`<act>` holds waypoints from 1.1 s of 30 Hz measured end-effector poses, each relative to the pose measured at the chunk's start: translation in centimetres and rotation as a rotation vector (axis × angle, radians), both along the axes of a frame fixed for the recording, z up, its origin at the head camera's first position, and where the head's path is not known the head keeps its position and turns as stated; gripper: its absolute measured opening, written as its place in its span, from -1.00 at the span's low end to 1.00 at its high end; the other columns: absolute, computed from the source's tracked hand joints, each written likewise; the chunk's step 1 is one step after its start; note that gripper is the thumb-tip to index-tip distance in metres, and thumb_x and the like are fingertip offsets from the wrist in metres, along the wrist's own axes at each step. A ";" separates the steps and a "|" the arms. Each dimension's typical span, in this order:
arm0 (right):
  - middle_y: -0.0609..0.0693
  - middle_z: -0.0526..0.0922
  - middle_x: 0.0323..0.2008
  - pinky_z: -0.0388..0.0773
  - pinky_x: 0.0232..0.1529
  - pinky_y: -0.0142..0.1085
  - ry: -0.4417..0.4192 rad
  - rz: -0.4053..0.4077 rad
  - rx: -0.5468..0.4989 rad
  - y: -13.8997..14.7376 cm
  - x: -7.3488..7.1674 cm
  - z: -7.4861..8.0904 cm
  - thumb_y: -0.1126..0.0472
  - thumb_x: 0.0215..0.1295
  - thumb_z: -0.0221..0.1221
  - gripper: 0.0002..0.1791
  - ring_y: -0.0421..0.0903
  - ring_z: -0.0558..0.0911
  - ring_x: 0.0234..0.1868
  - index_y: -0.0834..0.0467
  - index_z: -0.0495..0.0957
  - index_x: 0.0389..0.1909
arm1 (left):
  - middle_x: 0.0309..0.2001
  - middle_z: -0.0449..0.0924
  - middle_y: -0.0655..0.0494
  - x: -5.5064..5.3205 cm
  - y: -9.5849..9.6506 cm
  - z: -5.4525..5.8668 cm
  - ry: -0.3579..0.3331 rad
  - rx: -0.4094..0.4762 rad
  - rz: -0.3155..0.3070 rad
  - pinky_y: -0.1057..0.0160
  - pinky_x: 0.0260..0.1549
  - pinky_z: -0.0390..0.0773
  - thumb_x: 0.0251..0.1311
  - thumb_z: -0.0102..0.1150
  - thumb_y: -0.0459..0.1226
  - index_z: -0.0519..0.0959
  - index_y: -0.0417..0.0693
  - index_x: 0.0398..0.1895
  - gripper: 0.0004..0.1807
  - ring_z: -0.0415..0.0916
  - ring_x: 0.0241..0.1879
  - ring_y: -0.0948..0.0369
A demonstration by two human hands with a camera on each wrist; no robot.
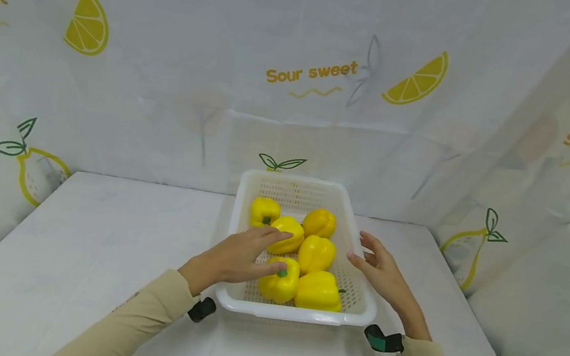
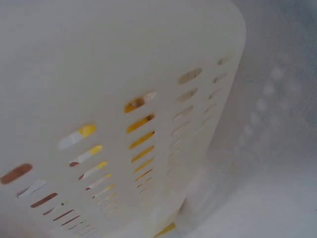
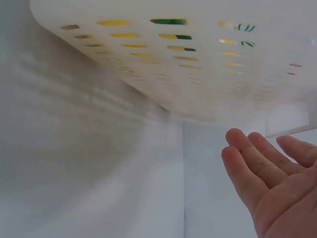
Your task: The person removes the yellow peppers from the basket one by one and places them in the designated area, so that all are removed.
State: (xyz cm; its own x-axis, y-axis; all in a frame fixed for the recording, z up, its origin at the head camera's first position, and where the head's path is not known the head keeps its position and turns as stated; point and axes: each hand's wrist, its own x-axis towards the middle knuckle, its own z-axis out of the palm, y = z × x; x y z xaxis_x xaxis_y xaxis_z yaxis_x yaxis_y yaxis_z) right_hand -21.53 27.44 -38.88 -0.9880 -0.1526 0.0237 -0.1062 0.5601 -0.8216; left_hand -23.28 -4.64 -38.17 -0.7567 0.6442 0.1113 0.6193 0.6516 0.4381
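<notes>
A white slotted plastic basket [image 1: 293, 312] stands on the table with several yellow bell peppers inside. My left hand [image 1: 244, 254] reaches in over the basket's left rim, fingers extended above a pepper [image 1: 288, 239] in the middle. Its thumb overlaps the green stem of the front-left pepper [image 1: 277, 286]. Beside the right rim is my right hand [image 1: 383, 272], fingers loosely spread and holding nothing. The right wrist view shows that hand's palm and fingers [image 3: 262, 163] below the basket wall [image 3: 208, 10]. Only the slotted basket wall [image 2: 124, 39] fills the left wrist view; the left hand is mostly hidden there.
White table covering [image 1: 107, 238] spreads to both sides of the basket. A white sheet printed with lemons [image 1: 167, 82] hangs behind the table and along its sides. Dark wrist devices [image 1: 385, 340] sit close to the basket's front corners.
</notes>
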 end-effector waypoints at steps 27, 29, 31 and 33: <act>0.39 -0.03 0.53 0.66 0.03 0.01 -0.024 -0.035 -0.218 0.0 0.0 -1.7 0.09 0.52 0.02 -0.22 0.42 0.42 0.31 0.21 -0.13 0.57 | 0.40 0.41 0.21 0.2 0.6 -0.4 0.037 -0.092 -0.065 -0.06 0.27 0.47 0.03 0.27 0.33 0.38 0.18 0.41 -0.11 0.39 0.37 0.12; 0.38 -0.03 0.53 0.66 0.02 0.00 -0.022 -0.037 -0.224 -0.1 -0.1 -1.7 0.10 0.52 0.03 -0.23 0.42 0.43 0.30 0.21 -0.12 0.57 | 0.37 0.45 0.22 0.3 0.6 -0.4 0.045 -0.102 -0.066 -0.04 0.25 0.49 0.02 0.29 0.31 0.41 0.18 0.39 -0.13 0.42 0.34 0.13; 0.38 -0.03 0.53 0.66 0.02 0.00 -0.020 -0.036 -0.233 -0.2 -0.1 -1.8 0.10 0.52 0.02 -0.23 0.42 0.43 0.30 0.22 -0.12 0.57 | 0.34 0.48 0.25 0.3 0.5 -0.4 0.056 -0.117 -0.066 0.00 0.21 0.52 0.01 0.31 0.30 0.43 0.21 0.36 -0.16 0.47 0.29 0.14; 0.39 -0.04 0.53 0.66 0.02 0.01 -0.018 -0.038 -0.238 -0.3 -0.2 -1.9 0.10 0.52 0.02 -0.23 0.43 0.43 0.30 0.22 -0.12 0.57 | 0.30 0.52 0.27 0.3 0.5 -0.4 0.075 -0.137 -0.068 0.06 0.13 0.58 0.00 0.33 0.29 0.46 0.22 0.34 -0.19 0.56 0.17 0.17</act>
State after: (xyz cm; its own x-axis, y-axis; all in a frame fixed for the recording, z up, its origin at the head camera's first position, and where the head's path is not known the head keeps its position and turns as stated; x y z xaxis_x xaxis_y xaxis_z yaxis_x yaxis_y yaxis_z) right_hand -21.76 27.10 -40.74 -0.9935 -0.1080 0.0369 -0.0731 0.3537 -0.9325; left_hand -23.02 -4.16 -38.58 -0.7036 0.7068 0.0734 0.6916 0.6575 0.2989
